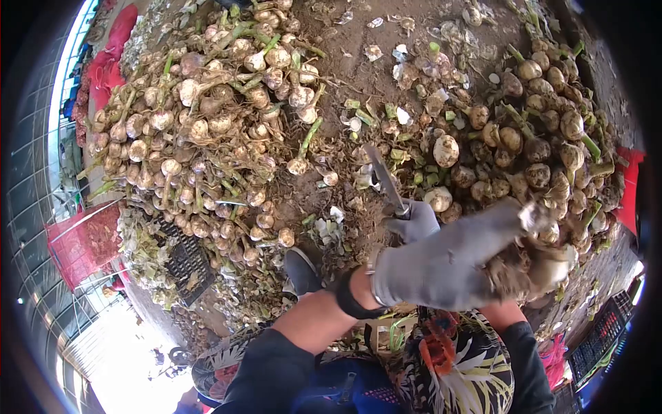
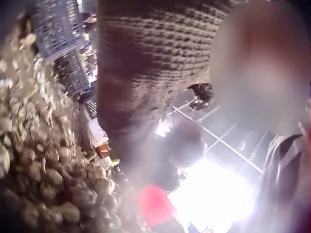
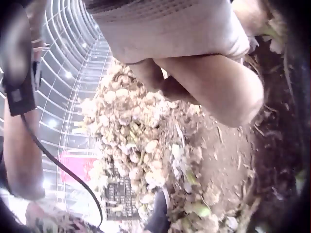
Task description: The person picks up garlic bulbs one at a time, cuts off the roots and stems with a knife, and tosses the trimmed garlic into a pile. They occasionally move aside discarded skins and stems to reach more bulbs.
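Observation:
My left hand, in a grey glove, reaches across to the right, blurred by motion. It grips garlic with brown roots at its fingers; the fingertips are partly hidden. Beneath and beyond it, my gloved right hand holds a knife by the handle, blade pointing up and away. The left hand covers part of the right arm. In the left wrist view the textured glove fills the top. The right wrist view shows the pale glove, with the knife out of sight.
A large heap of garlic with stems lies to the left, and a heap of trimmed bulbs to the right. Cut stem pieces litter the soil between. A black crate, red mesh bag and shoe are nearby.

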Demonstrator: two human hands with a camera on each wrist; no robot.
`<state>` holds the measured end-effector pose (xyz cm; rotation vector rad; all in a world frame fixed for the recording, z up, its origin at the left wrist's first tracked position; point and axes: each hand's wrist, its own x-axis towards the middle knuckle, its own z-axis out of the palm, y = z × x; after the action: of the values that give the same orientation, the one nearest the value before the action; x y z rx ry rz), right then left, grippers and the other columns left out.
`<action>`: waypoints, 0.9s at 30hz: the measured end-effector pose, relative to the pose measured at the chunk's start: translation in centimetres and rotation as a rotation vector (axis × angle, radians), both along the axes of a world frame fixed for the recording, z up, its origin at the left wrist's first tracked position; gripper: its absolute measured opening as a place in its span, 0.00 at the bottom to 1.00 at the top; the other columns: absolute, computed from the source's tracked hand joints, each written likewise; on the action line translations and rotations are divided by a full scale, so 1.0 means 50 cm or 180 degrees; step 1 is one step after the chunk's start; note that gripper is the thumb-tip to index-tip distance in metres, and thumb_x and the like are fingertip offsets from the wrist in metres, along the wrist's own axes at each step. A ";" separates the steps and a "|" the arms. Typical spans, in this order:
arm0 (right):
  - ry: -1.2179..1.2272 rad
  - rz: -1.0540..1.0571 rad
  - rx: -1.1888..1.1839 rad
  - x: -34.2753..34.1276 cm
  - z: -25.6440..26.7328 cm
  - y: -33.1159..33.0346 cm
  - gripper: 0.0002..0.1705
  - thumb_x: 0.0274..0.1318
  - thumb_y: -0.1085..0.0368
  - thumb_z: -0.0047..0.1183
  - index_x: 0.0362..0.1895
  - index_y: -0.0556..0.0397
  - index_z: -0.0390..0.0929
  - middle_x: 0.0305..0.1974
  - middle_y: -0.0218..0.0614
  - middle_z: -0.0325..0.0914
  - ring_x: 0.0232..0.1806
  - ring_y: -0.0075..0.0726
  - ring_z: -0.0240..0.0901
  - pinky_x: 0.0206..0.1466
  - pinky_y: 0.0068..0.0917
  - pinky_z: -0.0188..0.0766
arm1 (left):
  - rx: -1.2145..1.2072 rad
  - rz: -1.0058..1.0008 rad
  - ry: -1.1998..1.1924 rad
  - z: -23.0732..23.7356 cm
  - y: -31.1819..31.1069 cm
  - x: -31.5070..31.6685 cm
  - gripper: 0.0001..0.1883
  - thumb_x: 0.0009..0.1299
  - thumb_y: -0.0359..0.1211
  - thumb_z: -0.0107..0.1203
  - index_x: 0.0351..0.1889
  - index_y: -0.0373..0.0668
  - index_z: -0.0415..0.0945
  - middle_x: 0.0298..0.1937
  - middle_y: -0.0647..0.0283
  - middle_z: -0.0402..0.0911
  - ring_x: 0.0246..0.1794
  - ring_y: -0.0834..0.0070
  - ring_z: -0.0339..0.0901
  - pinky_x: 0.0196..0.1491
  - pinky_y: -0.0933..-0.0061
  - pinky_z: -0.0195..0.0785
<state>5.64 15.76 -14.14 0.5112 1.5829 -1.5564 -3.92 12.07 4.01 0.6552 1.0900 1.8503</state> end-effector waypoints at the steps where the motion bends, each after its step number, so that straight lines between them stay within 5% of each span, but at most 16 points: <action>1: 0.0824 -0.1549 -0.0361 0.039 -0.048 -0.018 0.18 0.61 0.66 0.60 0.56 0.51 0.81 0.33 0.27 0.84 0.33 0.24 0.79 0.37 0.24 0.75 | -0.0682 0.0337 0.0716 -0.008 -0.028 -0.022 0.20 0.73 0.38 0.57 0.59 0.39 0.75 0.59 0.57 0.78 0.59 0.65 0.75 0.60 0.63 0.69; 3: 0.0793 -0.1794 -0.0614 -0.038 0.061 0.038 0.16 0.52 0.73 0.64 0.47 0.58 0.82 0.29 0.25 0.79 0.28 0.15 0.69 0.32 0.16 0.67 | -0.2646 0.0756 0.2081 -0.038 -0.114 -0.072 0.15 0.69 0.29 0.58 0.54 0.38 0.77 0.52 0.59 0.83 0.44 0.69 0.82 0.46 0.71 0.78; 4: 0.0180 -0.1404 -0.0361 -0.034 0.039 0.059 0.12 0.52 0.72 0.64 0.43 0.59 0.81 0.27 0.22 0.77 0.25 0.15 0.67 0.29 0.18 0.64 | -0.3252 0.1266 0.3050 -0.085 -0.175 -0.091 0.16 0.66 0.25 0.56 0.53 0.40 0.78 0.47 0.62 0.85 0.36 0.69 0.82 0.39 0.74 0.79; 8: 0.0252 -0.1256 -0.0120 -0.036 0.033 0.063 0.11 0.53 0.71 0.65 0.42 0.58 0.82 0.26 0.20 0.75 0.24 0.14 0.65 0.27 0.19 0.62 | -0.5682 -0.0369 0.3804 -0.243 -0.433 -0.142 0.19 0.65 0.30 0.53 0.56 0.43 0.76 0.54 0.48 0.77 0.49 0.54 0.78 0.52 0.57 0.74; 14: 0.0288 -0.1357 -0.0300 -0.081 0.066 0.044 0.11 0.54 0.69 0.65 0.42 0.58 0.82 0.27 0.18 0.75 0.26 0.13 0.63 0.29 0.18 0.62 | -0.4653 0.0439 0.2713 -0.273 -0.454 -0.111 0.20 0.65 0.31 0.54 0.55 0.39 0.71 0.51 0.45 0.75 0.49 0.46 0.77 0.55 0.52 0.71; 18: 0.0286 -0.1368 -0.0371 -0.106 0.095 0.028 0.12 0.55 0.68 0.65 0.42 0.58 0.82 0.27 0.18 0.74 0.26 0.13 0.64 0.30 0.18 0.62 | -0.4703 -0.0067 0.3402 -0.306 -0.433 -0.103 0.23 0.60 0.27 0.56 0.56 0.38 0.70 0.54 0.44 0.73 0.48 0.46 0.78 0.52 0.52 0.74; 20: 0.0435 -0.1395 -0.0493 -0.103 0.092 0.027 0.12 0.55 0.69 0.65 0.43 0.58 0.82 0.27 0.18 0.74 0.26 0.13 0.63 0.29 0.18 0.61 | -0.4648 0.0239 0.2990 -0.307 -0.429 -0.109 0.22 0.62 0.26 0.56 0.56 0.37 0.71 0.54 0.46 0.75 0.47 0.49 0.80 0.52 0.55 0.75; 22: 0.0352 -0.1235 -0.0421 -0.105 0.102 0.040 0.12 0.56 0.69 0.65 0.44 0.58 0.81 0.27 0.19 0.75 0.27 0.13 0.66 0.30 0.19 0.64 | -0.4612 0.0505 0.2599 -0.268 -0.411 -0.110 0.21 0.63 0.26 0.57 0.56 0.37 0.72 0.53 0.48 0.78 0.46 0.52 0.82 0.52 0.58 0.76; 25: 0.0321 -0.1548 -0.0657 -0.110 0.123 0.029 0.13 0.57 0.69 0.65 0.46 0.58 0.82 0.30 0.22 0.79 0.29 0.15 0.71 0.32 0.20 0.69 | -0.3589 0.1752 0.2130 -0.172 -0.352 -0.067 0.21 0.67 0.35 0.66 0.55 0.40 0.76 0.47 0.58 0.87 0.44 0.68 0.86 0.49 0.70 0.77; 27: 0.0365 -0.1968 -0.1438 -0.122 0.139 0.009 0.14 0.59 0.68 0.65 0.49 0.58 0.82 0.34 0.26 0.82 0.31 0.18 0.74 0.35 0.22 0.73 | -0.3554 0.1359 0.2267 -0.102 -0.304 -0.047 0.24 0.64 0.39 0.69 0.56 0.42 0.76 0.47 0.56 0.84 0.47 0.63 0.84 0.50 0.65 0.76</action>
<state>-0.47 16.19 -7.20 0.7010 1.1391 -2.3664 -6.27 -3.15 -1.08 0.3865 2.5788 0.9731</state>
